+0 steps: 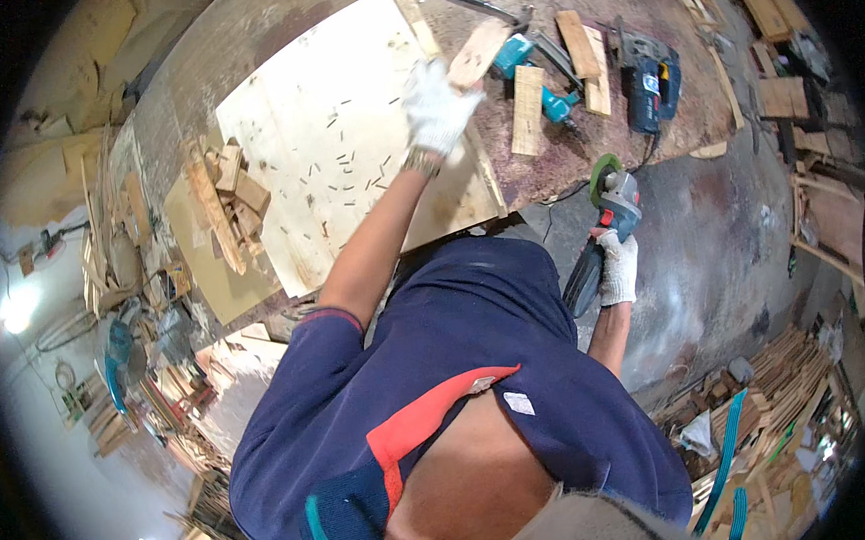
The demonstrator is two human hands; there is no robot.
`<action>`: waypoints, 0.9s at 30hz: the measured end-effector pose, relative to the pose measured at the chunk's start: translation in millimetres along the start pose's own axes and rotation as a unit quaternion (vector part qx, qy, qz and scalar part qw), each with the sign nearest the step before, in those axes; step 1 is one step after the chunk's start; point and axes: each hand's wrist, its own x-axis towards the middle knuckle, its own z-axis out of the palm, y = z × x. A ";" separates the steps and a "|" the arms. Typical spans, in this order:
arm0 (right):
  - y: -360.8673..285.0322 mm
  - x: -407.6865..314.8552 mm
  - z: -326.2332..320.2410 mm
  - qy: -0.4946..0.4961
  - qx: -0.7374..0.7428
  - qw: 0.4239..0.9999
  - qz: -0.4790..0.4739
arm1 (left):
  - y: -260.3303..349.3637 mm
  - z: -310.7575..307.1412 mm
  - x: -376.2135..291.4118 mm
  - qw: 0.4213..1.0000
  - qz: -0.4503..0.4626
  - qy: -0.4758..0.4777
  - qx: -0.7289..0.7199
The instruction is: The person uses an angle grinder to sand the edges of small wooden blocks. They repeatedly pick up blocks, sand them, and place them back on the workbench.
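My left hand, in a white knit glove and slightly blurred, grips the near end of a short wooden board above the workbench. Beneath that hand lies a pale plywood sheet scattered with small dark slots or marks. A watch circles my left wrist. Down at my right side, my right hand, gloved in the same white, holds an angle grinder by its black body. The grinder's green-edged disc faces the bench edge and touches no wood.
On the bench lie a hammer, teal power drills, loose wood pieces and a blue jigsaw with its cord. Wood offcuts are heaped left of the plywood. Stacked strips fill the lower right floor.
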 end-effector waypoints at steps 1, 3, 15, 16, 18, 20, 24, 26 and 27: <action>-2.3 2.2 1.6 -0.006 -0.015 1.000 0.002 | -2.9 -23.5 -23.9 0.998 -0.043 0.023 -0.032; -0.9 14.5 3.6 -0.023 -0.047 0.998 -0.017 | -7.8 -58.1 -65.8 0.992 -0.117 0.026 -0.026; -28.5 26.6 67.9 -0.157 -0.151 0.968 -0.121 | -122.3 -87.9 -44.3 0.940 0.267 -0.070 0.198; -29.3 22.7 73.1 -0.163 -0.162 0.965 -0.128 | -130.5 -82.1 -32.5 0.921 0.314 -0.078 0.214; -43.5 3.8 91.7 -0.176 -0.161 0.965 -0.109 | -138.9 -79.9 -13.0 0.900 0.311 -0.170 0.253; -39.4 7.1 89.6 -0.178 -0.158 0.964 -0.115 | -124.5 -88.6 7.1 0.869 0.317 -0.259 0.278; -36.1 4.2 88.9 -0.180 -0.158 0.961 -0.139 | -156.4 -96.4 -10.6 0.934 0.245 -0.193 0.173; -41.1 -3.0 87.4 -0.172 -0.170 0.964 -0.114 | -109.5 -141.5 -40.5 0.944 0.108 -0.301 0.086; -43.5 -6.4 90.5 -0.177 -0.177 0.963 -0.103 | -105.2 -146.9 -70.5 0.967 0.043 -0.251 0.007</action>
